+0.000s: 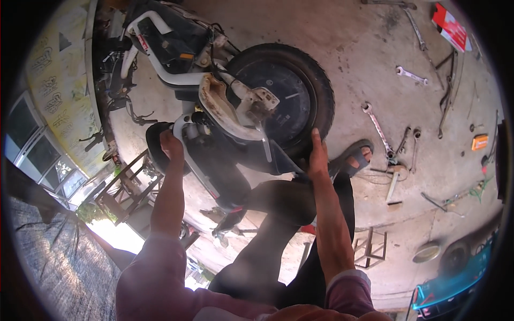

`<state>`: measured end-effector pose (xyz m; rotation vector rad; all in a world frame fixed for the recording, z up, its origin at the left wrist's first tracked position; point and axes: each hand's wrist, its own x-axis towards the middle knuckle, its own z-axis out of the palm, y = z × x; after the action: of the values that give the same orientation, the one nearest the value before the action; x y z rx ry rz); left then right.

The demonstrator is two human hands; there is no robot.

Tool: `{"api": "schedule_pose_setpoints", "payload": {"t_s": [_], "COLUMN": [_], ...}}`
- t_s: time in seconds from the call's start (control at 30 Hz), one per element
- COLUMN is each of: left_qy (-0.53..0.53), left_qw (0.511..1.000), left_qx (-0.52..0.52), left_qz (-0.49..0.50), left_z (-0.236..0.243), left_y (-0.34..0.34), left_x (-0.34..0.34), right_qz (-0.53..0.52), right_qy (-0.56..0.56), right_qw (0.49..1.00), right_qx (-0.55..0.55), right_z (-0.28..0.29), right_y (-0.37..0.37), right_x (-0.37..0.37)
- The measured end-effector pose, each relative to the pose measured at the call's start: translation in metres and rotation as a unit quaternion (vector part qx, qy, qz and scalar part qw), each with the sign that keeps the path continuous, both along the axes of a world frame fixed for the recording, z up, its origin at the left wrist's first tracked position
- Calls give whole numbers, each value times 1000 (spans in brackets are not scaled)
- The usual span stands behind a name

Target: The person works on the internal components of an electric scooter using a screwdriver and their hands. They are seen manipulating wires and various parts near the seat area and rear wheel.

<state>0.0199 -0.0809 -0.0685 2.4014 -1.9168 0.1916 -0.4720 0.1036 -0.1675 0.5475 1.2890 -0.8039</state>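
Two bare hands work well apart in the head view, on one two-wheeled vehicle [182,79] that spans from 9 to 1 o'clock. The left hand [171,145], at 9 o'clock, has its fingers curled at a black seat-like part [155,140]; whether it grips cannot be told. The right hand [318,154], at 3 o'clock, lies unclenched against the rim of one black wheel [295,107], which sits at 12 to 1 o'clock with its flat face toward the camera. Marks on the wheel's hub are too small to read, as is the print on one red-and-white box [452,28] at 2 o'clock. One orange box [480,142] is at 3 o'clock. At least four wrenches [411,75] lie on the concrete floor [369,59] between 1 and 3 o'clock, with one hammer [394,182] just past 3. One sandalled foot [357,155] stands near the wheel, at 3 o'clock
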Motion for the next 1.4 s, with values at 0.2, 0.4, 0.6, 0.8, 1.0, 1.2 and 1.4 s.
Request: {"api": "schedule_pose_setpoints", "payload": {"t_s": [0.2, 0.4, 0.6, 0.8, 1.0, 1.2, 1.4], "left_qy": [54, 78, 139, 146, 178, 181, 219], "left_qw": [996, 991, 988, 987, 980, 976, 966], "left_qx": [-33, -36, -46, -29, -56, -47, -51], "left_qz": [62, 99, 56, 53, 72, 114, 130], "left_z": [15, 13, 11, 15, 25, 29, 28], "left_y": [2, -1, -1, 8, -3, 0, 0], "left_x": [-20, -31, -47, -49, -73, -71, -74], "right_qz": [4, 8, 41, 124, 261, 360, 688], "right_qy": [-22, 5, -117, -115, -45, 207, 549], "right_qw": [1000, 998, 990, 985, 963, 908, 199], "right_qx": [7, -60, -62, 21, 57, -60, -432], "right_z": [-2, -22, -25, -57, 9, 28, -57], "right_y": [4, 21, 9, 15, -36, -148, -325], "right_x": [2, 2, -23, -22, -59, -93, -62]}}
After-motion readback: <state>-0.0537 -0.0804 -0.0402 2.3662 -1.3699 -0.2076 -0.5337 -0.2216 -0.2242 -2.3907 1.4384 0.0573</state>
